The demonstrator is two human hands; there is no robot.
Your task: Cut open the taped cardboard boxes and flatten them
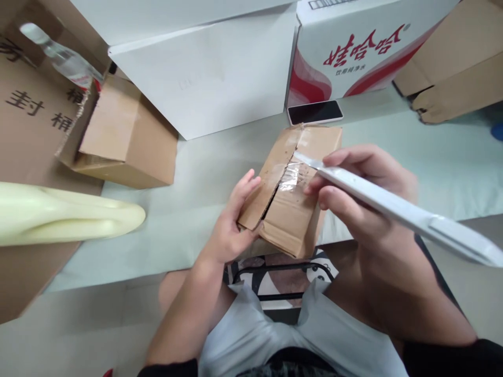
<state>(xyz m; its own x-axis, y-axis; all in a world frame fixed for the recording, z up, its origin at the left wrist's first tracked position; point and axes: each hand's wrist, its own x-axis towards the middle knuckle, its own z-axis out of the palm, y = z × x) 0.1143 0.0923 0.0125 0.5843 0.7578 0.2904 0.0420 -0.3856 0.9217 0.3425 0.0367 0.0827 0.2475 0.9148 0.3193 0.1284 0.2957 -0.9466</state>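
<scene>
A small brown cardboard box [291, 204] lies at the near edge of the table, with a dark gap along its top seam and clear tape [290, 176] across part of it. My left hand [236, 225] grips the box's near left corner, thumb on top and fingers along the side. In my right hand [365, 193] is a white utility knife [373, 193], held like a pen. Its blade tip meets the seam toward the far end of the box, beside the tape; how deep it goes I cannot tell.
A smartphone [315, 112] lies just behind the box, before a red-and-white carton [353, 57]. White boxes [212, 78] stand at the back. To the left are an opened cardboard box [129, 125], a plastic bottle [58, 55] and a pale yellow object [70, 214]. More cardboard [459, 63] stands right.
</scene>
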